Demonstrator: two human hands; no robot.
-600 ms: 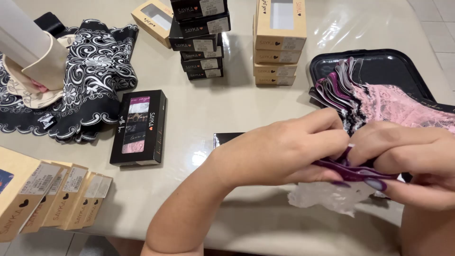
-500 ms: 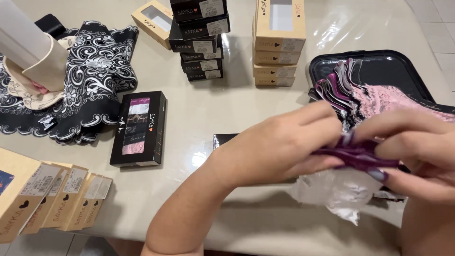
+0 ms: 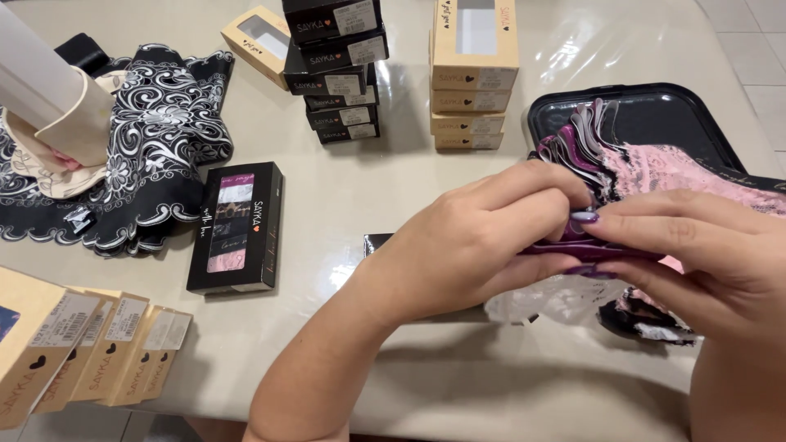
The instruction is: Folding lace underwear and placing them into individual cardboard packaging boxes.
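Tabletop (image 3: 393, 188) carries a black tray (image 3: 655, 115) of pink lace, stacked boxes (image 3: 473, 78) and a black box (image 3: 237, 227); above it, left hand (image 3: 467, 245) and right hand (image 3: 704, 254) fingers pinch a folded purple garment (image 3: 585, 247).

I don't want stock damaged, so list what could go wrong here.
1. Long painted nails on the left hand and right hand may snag the folded purple garment they pinch.
2. The lace pile spills over the black tray rim and might slide off.
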